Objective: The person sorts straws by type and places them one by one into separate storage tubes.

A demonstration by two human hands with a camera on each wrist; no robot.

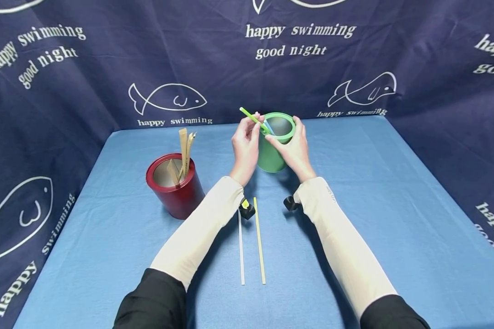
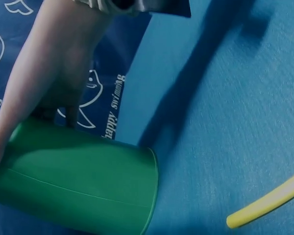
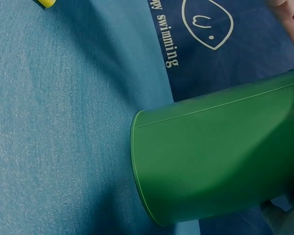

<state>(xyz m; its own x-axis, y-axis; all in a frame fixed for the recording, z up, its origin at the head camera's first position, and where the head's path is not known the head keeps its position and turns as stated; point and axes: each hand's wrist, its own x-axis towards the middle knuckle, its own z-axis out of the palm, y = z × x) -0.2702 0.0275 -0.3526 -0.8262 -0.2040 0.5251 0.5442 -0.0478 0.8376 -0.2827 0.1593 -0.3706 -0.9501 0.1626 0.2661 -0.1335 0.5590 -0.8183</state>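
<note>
A green can [image 1: 271,153] stands at the back of the table, and my right hand [image 1: 294,153] grips it around the rim. With its fingertips, my left hand [image 1: 246,148] pinches a green straw [image 1: 247,113] that slants over the can's left rim. A blue straw [image 1: 269,127] leans inside the can. In the left wrist view, the right hand [image 2: 49,73] clasps the can's side [image 2: 78,176]. The right wrist view shows the can [image 3: 215,152] large, with part of the left hand [image 3: 289,17] at the upper right.
Left of my arms stands a dark red can [image 1: 181,196] with several wooden sticks [image 1: 184,148] in it. A white straw [image 1: 241,251] and a yellow straw [image 1: 260,246] lie on the blue cloth between my forearms. Behind the table hangs a dark blue curtain [image 1: 238,68].
</note>
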